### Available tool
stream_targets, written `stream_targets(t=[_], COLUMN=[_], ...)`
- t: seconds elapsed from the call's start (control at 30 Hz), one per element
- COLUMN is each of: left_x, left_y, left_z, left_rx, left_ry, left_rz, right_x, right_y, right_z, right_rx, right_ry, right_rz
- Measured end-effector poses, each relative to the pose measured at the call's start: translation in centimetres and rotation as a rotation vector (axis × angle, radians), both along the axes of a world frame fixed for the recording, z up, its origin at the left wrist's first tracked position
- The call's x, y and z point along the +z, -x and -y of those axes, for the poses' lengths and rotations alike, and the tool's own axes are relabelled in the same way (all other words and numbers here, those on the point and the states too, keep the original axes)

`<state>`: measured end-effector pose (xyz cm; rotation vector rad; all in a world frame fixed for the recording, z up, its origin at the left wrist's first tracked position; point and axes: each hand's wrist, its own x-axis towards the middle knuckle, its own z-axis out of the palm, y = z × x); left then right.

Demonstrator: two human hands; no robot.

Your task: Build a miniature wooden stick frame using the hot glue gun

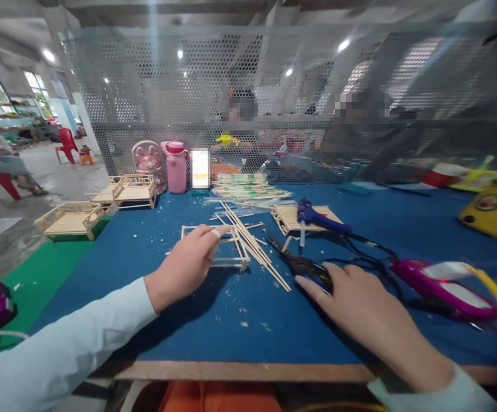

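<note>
My left hand (192, 257) is closed with its fingertips on a small frame of thin wooden sticks (226, 262), near the middle of the blue table. The hand hides the frame's left front part. Beside and partly across the frame lies a loose bundle of thin wooden sticks (254, 246). My right hand (355, 292) is wrapped round black pliers (302, 266), whose jaws point left toward the sticks. Just beyond them, a blue glue gun (321, 218) rests against a small wooden stick-built piece (286, 220).
Finished-looking miniature wooden furniture (70, 220) stands at the left. A pink bottle (177, 169), a lit phone (201, 169) and a stick pile (243, 187) line the back, before a perforated screen (197, 86). A purple power strip (445, 289) with cables lies right.
</note>
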<state>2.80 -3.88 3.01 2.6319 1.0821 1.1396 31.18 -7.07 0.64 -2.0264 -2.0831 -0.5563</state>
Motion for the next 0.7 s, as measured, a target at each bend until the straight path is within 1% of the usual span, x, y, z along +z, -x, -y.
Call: stream_targets(t=[0.1, 0.17, 0.2, 0.23, 0.27, 0.3, 0.37, 0.43, 0.47, 0.53, 0.6, 0.67, 0.7], left_x=[-0.3, -0.4, -0.4, -0.4, -0.5, -0.5, -0.6, -0.6, -0.6, -0.5, -0.2, 0.3, 0.6], left_y=[0.4, 0.4, 0.3, 0.2, 0.1, 0.0, -0.4, -0.8, -1.0, -1.1, -0.8, 0.1, 0.8], left_z=[-0.4, -0.5, -0.4, -0.4, -0.3, -0.2, 0.0, 0.3, 0.3, 0.4, 0.4, 0.1, -0.1], left_rx=[-0.011, -0.025, -0.032, -0.042, -0.056, -0.07, -0.093, -0.099, -0.093, -0.07, -0.066, -0.063, -0.035], left_ry=[0.003, 0.003, 0.002, -0.001, -0.007, -0.013, -0.026, -0.024, -0.015, 0.01, 0.0, -0.064, -0.101], left_rz=[0.022, 0.017, 0.014, 0.014, 0.018, 0.025, 0.035, 0.031, 0.03, 0.038, 0.038, 0.038, 0.061], right_x=[0.1, 0.5, 0.8, 1.2, 1.7, 2.1, 3.0, 3.7, 4.0, 4.1, 3.9, 3.5, 3.2], right_y=[0.8, 1.2, 1.5, 1.9, 2.4, 3.0, 4.5, 6.1, 6.7, 7.5, 7.7, 7.5, 7.3], right_z=[-1.0, -0.9, -0.7, -0.4, -0.1, 0.2, 0.3, -0.1, -0.5, -1.5, -2.4, -3.0, -3.1], right_rx=[-0.033, -0.027, 0.003, 0.069, 0.167, 0.291, 0.549, 0.714, 0.762, 0.818, 0.827, 0.792, 0.758], right_ry=[-0.02, -0.086, -0.126, -0.158, -0.177, -0.181, -0.138, -0.091, -0.074, -0.042, -0.033, -0.044, -0.053], right_rz=[0.077, 0.083, 0.066, 0.03, -0.022, -0.085, -0.191, -0.235, -0.248, -0.277, -0.312, -0.358, -0.392])
